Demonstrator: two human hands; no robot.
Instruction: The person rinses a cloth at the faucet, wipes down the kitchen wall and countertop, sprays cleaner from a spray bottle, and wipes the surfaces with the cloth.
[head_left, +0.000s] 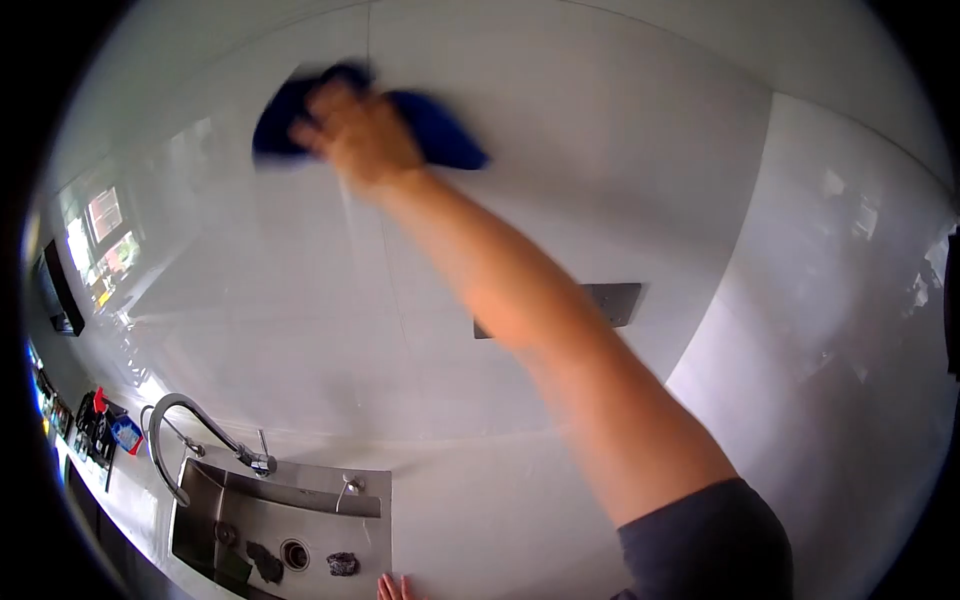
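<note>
My right hand (pixel 362 138) presses a dark blue cloth (pixel 436 128) against the glossy pale wall panel (pixel 300 260), high up. Motion smears its fingers, and the cloth spreads out on both sides of them. Across the view from the lower right runs my right arm, in a dark short sleeve. At the bottom edge, only the fingers of my left hand (pixel 393 588) show. They are stretched out on the counter (pixel 470 520) beside the sink's right corner and hold nothing that I can see.
A steel sink (pixel 330 555) with a curved tap (pixel 175 405) lies at the lower left, dark scrubbing pads inside. Bottles, including a red-topped blue one (pixel 126 434), stand at far left. Behind my forearm is a grey socket plate (pixel 615 300). A pale side wall (pixel 830 300) rises right.
</note>
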